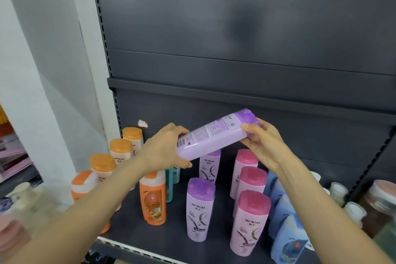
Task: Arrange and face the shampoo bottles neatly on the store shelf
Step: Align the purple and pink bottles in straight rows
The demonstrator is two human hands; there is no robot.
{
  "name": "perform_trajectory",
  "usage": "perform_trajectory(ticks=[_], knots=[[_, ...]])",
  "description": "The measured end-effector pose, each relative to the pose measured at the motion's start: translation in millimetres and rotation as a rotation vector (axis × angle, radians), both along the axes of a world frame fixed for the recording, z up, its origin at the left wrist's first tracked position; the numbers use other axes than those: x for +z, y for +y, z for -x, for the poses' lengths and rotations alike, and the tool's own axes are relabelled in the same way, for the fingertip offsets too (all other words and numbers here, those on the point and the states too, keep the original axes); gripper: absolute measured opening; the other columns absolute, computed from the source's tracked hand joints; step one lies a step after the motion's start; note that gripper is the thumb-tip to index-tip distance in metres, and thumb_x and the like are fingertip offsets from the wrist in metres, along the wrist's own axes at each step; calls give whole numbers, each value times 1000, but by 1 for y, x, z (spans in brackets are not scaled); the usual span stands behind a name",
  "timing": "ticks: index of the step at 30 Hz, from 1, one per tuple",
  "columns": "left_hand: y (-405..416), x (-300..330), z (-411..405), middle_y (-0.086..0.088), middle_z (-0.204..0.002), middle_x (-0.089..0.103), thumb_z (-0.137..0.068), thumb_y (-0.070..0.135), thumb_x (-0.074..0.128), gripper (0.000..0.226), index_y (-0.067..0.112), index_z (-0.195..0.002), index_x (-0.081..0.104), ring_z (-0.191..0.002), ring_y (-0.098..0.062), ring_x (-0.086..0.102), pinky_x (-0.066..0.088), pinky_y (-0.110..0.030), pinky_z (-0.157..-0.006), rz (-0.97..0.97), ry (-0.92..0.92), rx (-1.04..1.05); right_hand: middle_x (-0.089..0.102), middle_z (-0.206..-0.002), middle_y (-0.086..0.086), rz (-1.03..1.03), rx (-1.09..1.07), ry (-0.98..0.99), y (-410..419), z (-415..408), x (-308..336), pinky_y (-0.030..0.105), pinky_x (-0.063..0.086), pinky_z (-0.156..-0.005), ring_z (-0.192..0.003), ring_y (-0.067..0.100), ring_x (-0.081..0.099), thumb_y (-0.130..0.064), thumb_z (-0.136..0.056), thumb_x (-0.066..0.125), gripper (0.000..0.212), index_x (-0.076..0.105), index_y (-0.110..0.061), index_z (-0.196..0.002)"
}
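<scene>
While my left hand and right hand grip the tilted purple bottle above the shelf, my arms hide some orange bottles; blue bottles are cut off beside pink ones.

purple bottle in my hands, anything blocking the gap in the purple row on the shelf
Nothing visible blocks it. The held purple bottle hangs above the bare shelf gap between the rear purple bottle and the front purple bottle.
</scene>
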State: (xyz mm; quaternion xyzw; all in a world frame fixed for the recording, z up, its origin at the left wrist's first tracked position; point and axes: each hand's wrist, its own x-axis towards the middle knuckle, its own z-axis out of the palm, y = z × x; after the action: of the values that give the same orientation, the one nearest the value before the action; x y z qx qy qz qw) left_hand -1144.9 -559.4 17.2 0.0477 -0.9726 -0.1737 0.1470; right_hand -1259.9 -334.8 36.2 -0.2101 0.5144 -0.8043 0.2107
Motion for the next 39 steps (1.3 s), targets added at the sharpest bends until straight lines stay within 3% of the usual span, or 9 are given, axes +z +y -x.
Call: perform_trajectory(ticks=[3, 6, 10, 15, 21, 26, 33, 36, 39], knots=[[-2, -5, -4, 6, -109, 41, -59, 44, 81, 82, 24, -129, 42, -100, -8, 39, 49, -26, -72, 208, 172, 110, 69, -110, 11, -175, 48, 36, 3, 1, 0, 26, 57, -73, -97, 24, 66, 9, -82, 60, 45, 58, -12, -122], [-5, -8, -2, 1, -116, 45, -62, 43, 81, 83, 22, -132, 43, -103, -11, 41, 44, -22, -75, 287, 254, 112, 72, -105, 9, -170, -5, 1, -1, 1, 0, 28, 58, -68, -91, 23, 70, 3, -82, 65, 46, 57, -13, -125], [-13, -12, 3, 3, -122, 46, -61, 42, 83, 88, 25, -135, 36, -107, -12, 43, 47, -30, -87, 203, 211, 84, 72, -101, 12, -118, -31, 70, -6, -2, 2, 31, 58, -70, -91, 26, 70, 4, -80, 65, 50, 56, -14, -126], [-25, -9, 1, 15, -109, 53, -61, 29, 85, 80, 32, -127, 41, -99, -4, 54, 53, -25, -81, -133, 96, -108, 70, -107, 10, -82, 45, 166, 0, 1, -2, 29, 56, -75, -96, 23, 68, -1, -66, 72, 68, 55, -21, -128], [-17, -9, 2, 9, -114, 50, -64, 34, 83, 83, 33, -134, 38, -101, -7, 48, 52, -29, -78, 103, 238, 13, 69, -99, 4, -38, 108, 186, 4, 10, -10, 27, 55, -81, -90, 18, 64, 0, -59, 72, 73, 55, -23, -126], [-14, -18, 4, 9, -116, 50, -70, 37, 77, 84, 31, -139, 31, -98, -4, 49, 49, -17, -71, 103, 176, 16, 71, -103, 9, -174, 0, 271, 3, 6, -5, 30, 57, -74, -91, 22, 69, -3, -70, 73, 63, 56, -25, -126], [8, -24, 20, 0, -136, 39, -76, 36, 72, 87, 22, -144, 21, -120, -15, 42, 42, -27, -91, 249, 200, 123, 72, -100, 12, -246, -137, 196, -15, 2, -3, 31, 58, -69, -84, 20, 72, -6, -81, 70, 46, 57, -23, -122], [6, -26, 22, 2, -134, 40, -72, 32, 75, 87, 24, -143, 25, -119, -13, 41, 47, -27, -84, 156, 147, 93, 67, -110, 14, -290, -114, 173, -17, 3, -2, 33, 58, -71, -89, 20, 71, -9, -81, 71, 54, 50, -25, -128], [-3, -30, 23, 5, -126, 47, -65, 28, 78, 86, 26, -139, 34, -111, -11, 47, 51, -36, -85, -4, 85, 26, 54, -127, 2, -289, 107, 193, -8, 10, -2, 37, 57, -78, -105, 22, 65, 2, -81, 66, 79, 32, -37, -142]])
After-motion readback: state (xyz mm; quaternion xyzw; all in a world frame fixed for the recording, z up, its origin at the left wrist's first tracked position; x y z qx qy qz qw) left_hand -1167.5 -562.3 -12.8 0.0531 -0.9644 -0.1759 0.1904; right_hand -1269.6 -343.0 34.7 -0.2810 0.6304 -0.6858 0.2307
